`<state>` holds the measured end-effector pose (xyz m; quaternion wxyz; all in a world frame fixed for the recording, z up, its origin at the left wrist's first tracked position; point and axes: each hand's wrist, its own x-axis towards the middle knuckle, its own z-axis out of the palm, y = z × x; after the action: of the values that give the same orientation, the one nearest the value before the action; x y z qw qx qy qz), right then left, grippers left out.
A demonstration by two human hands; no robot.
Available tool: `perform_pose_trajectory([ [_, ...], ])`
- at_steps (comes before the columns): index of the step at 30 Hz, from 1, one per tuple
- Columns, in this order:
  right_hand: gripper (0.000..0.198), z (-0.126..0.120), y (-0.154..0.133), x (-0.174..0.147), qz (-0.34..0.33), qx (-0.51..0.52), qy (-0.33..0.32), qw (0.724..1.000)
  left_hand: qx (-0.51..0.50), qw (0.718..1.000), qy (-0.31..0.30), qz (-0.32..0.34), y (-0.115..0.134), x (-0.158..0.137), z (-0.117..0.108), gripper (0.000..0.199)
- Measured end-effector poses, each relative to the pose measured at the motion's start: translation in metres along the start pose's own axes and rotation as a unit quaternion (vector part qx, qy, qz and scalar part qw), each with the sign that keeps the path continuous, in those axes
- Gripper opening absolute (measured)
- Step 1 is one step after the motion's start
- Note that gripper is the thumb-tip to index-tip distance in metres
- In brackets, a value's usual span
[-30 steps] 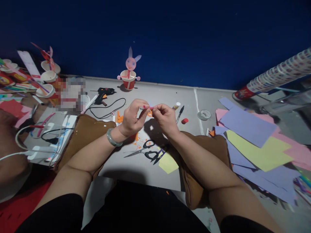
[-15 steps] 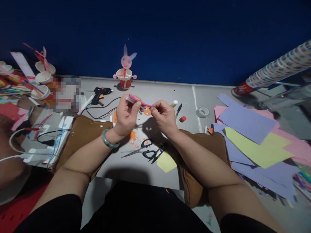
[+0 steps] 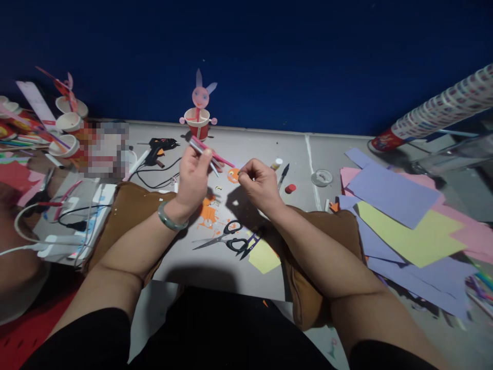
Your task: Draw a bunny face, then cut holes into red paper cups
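Note:
My left hand [image 3: 194, 172] is closed around a slim silver pen-like tool [image 3: 213, 168] and a thin pink stick [image 3: 224, 160], both slanting down to the right. A jade-green bangle sits on that wrist. My right hand [image 3: 257, 183] is curled in a pinch to the right of the stick, apart from it; whatever its fingertips may hold is hidden. Between the hands on the table lies a round orange paper face [image 3: 233, 175]. Orange paper scraps [image 3: 208, 213], black-handled scissors [image 3: 227, 239], small thread snips [image 3: 250, 245] and a yellow paper piece [image 3: 265, 259] lie below.
A red cup with a pink rabbit figure [image 3: 198, 123] stands at the back, near a black glue gun [image 3: 159, 150]. Brown cushions [image 3: 131, 210] lie under both forearms. Coloured paper sheets [image 3: 393, 190] and stacked cups [image 3: 442, 110] are at right. Another person's arm [image 3: 17, 231] shows at left.
My left hand has drawn back to the left with the pink stick and silver tool, tilting them. The stick has come away from my right fingers, which stay nearly in place.

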<state>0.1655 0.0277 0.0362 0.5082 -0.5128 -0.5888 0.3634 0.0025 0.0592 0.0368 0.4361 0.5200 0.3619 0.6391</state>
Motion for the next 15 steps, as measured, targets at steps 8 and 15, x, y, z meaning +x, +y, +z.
perform_pose_trajectory([
  [8,0.018,0.004,0.002,-0.008,0.002,0.111,-0.102,0.989,-0.009,1.0,-0.004,0.012,-0.003,0.024,-0.017,0.029],
  [15,0.034,-0.005,-0.021,-0.025,-0.089,0.061,-0.417,0.902,-0.05,0.998,-0.002,-0.046,-0.008,0.034,-0.022,0.024],
])
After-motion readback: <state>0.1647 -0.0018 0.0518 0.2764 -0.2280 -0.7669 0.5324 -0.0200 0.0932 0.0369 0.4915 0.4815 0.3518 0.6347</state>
